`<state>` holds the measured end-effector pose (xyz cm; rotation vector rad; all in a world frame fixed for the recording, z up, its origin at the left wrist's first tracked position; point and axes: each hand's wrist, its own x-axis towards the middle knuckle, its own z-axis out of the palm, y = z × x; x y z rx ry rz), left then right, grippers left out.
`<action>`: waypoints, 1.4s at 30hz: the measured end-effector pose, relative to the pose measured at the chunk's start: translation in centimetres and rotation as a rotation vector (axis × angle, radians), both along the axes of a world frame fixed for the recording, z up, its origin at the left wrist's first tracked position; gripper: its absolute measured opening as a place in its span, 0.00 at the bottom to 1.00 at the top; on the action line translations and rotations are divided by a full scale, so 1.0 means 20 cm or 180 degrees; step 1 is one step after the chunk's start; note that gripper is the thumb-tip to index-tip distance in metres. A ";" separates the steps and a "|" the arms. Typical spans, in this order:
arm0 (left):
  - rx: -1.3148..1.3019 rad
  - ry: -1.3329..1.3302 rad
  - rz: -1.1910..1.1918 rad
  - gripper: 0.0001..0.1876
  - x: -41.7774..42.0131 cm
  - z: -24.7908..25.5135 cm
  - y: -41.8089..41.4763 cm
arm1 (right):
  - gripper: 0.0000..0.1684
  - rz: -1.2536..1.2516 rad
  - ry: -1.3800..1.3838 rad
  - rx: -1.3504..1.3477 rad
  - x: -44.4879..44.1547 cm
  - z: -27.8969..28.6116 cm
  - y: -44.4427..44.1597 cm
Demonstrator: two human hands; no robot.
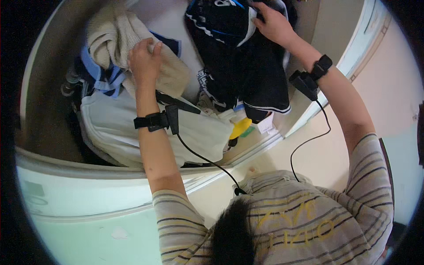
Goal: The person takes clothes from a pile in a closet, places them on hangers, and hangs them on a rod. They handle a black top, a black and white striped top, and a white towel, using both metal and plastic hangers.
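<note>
My left hand point(144, 61) rests on a beige textured garment point(170, 74) at the upper left, its thumb raised from the cloth. My right hand point(270, 23) pinches the white-trimmed edge of a black garment point(232, 63) at the top, which hangs down in front of a white surface. Blue-trimmed dark cloth point(111, 78) lies left of and below the beige garment. A large white garment point(122, 122) spreads under my left forearm, with a black strap point(179, 103) across its upper part. Both wrists wear black straps with small cabled devices.
The clothes are inside a wardrobe-like compartment with a pale front rail point(251, 150). Below the black garment are a yellow object point(241, 128) and a small white box point(266, 124) bearing writing. A pale green panel point(92, 235) lies at the lower left.
</note>
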<state>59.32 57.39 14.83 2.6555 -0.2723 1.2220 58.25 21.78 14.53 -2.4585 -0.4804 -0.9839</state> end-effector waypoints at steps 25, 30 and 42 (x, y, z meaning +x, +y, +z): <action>0.2412 0.4755 0.0973 0.28 0.08 -1.94 0.10 | 0.31 -0.0885 0.1319 -0.2658 0.57 -1.66 -0.38; 0.2053 0.4305 0.1269 0.17 0.09 -1.78 0.04 | 0.28 -0.0548 0.4049 -0.1283 0.51 -1.13 -0.01; 0.1310 0.3212 0.0457 0.46 -0.05 -2.08 0.04 | 0.36 -0.0095 0.2649 0.1113 0.76 -1.46 -0.06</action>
